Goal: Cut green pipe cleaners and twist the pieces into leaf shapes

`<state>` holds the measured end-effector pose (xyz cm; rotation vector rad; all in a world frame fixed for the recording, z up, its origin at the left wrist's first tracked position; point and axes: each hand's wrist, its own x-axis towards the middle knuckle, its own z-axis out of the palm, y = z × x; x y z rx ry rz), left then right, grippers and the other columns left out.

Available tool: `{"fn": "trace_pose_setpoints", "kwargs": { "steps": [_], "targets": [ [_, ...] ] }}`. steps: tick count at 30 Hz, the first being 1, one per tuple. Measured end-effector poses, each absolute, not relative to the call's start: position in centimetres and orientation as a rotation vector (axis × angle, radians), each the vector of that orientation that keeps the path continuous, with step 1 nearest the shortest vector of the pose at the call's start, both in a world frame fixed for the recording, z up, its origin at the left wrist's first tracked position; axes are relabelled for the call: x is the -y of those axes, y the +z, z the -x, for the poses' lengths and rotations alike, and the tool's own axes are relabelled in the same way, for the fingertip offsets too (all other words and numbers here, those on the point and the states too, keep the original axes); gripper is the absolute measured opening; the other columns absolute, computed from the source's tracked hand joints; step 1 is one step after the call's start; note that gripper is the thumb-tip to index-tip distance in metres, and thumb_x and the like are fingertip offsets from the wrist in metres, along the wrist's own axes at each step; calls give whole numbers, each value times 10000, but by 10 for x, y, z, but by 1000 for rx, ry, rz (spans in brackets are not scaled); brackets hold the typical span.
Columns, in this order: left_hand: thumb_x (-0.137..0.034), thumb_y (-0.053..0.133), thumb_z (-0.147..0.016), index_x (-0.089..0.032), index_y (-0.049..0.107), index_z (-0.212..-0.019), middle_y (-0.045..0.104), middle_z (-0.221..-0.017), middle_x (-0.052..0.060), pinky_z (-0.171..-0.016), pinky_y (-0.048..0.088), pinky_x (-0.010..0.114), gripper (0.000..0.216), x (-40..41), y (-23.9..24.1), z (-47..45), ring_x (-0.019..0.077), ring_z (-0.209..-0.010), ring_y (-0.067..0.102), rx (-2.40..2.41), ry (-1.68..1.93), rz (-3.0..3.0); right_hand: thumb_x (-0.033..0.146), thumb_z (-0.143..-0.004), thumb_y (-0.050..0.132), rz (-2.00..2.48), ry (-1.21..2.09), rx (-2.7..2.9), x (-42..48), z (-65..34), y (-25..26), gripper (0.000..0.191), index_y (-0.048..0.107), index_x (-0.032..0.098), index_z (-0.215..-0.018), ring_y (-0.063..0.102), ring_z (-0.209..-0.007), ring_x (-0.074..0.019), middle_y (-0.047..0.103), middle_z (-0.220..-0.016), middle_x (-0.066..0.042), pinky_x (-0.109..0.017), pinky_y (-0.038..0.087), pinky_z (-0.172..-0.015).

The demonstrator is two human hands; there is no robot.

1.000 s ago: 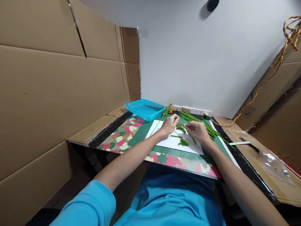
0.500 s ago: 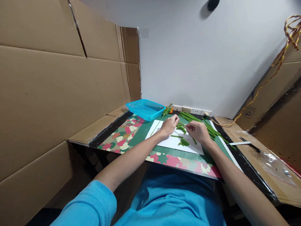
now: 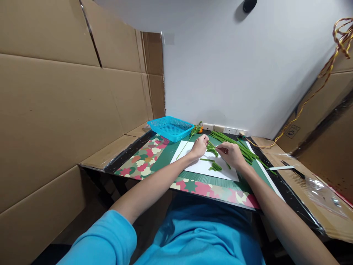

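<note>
Above a white sheet of paper, my left hand is closed in a pinch on a green pipe cleaner. My right hand, fingers also pinched, is at the other end of that pipe cleaner; its fingertips are partly hidden. Beneath and between my hands lie bent green pipe cleaner pieces. Closer to me on the paper is a small folded green bunch, with a short straight piece beside it. Behind my right hand lies a pile of long green pipe cleaners.
A blue plastic basket stands at the back left. Next to it lies a green-stemmed piece with orange blooms. Power sockets line the wall. At right are a black pen-like tool, a white strip and a clear plastic bag.
Both hands have shifted very slightly left, and the pipe cleaner between them sits at a slightly different angle. The pieces on the paper have stayed in place.
</note>
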<state>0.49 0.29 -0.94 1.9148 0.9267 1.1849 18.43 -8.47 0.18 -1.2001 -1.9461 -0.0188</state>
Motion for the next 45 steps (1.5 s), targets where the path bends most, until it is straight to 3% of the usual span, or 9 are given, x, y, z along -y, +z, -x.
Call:
{"fn": "trace_pose_setpoints", "kwargs": {
  "steps": [7,11,20,29,35,45],
  "targets": [
    [-380,458,-971,-198,454,-732,454,-645,-28,-520,291,237,300,1,-8,-8,107,-567,399,-885,1226,-1822,284,-907,638,1177,-1,1942,85,-182,3,186,744,181,-794,578,-593,-149,702,-718,-39,-268,411,-600],
    [-382,472,-976,-201,455,-760,409,-647,-52,-443,273,223,283,4,-4,-9,72,-455,353,-812,1156,-1644,297,-901,633,1166,23,1950,86,-182,4,202,746,182,-779,577,-586,-149,702,-708,-43,-267,420,-590],
    [-463,520,-966,-200,471,-783,468,-677,-49,-369,308,217,324,6,1,-6,62,-387,443,-734,1129,-1641,499,-887,657,1159,258,1845,93,-184,14,361,744,173,-759,602,-568,-173,709,-667,-70,-272,442,-549],
    [-626,570,-899,-189,513,-804,533,-676,-32,-448,313,224,450,6,2,-8,68,-463,424,-600,1216,-1685,581,-798,763,1110,723,1664,92,-193,14,428,741,155,-760,565,-512,-142,659,-597,-37,-250,448,-505],
    [-500,552,-944,-174,545,-747,539,-632,-9,-574,367,244,381,10,12,2,109,-588,475,-700,1275,-1929,621,-763,773,1121,749,1627,93,-191,14,466,728,159,-730,530,-485,-137,630,-563,-30,-260,426,-481],
    [-677,479,-944,-201,513,-900,482,-670,-50,-454,312,220,479,17,7,-1,77,-465,415,-620,1182,-1799,590,-759,784,1119,710,1499,89,-187,10,436,710,161,-763,492,-456,-115,620,-573,-17,-250,408,-446]
  ]
}}
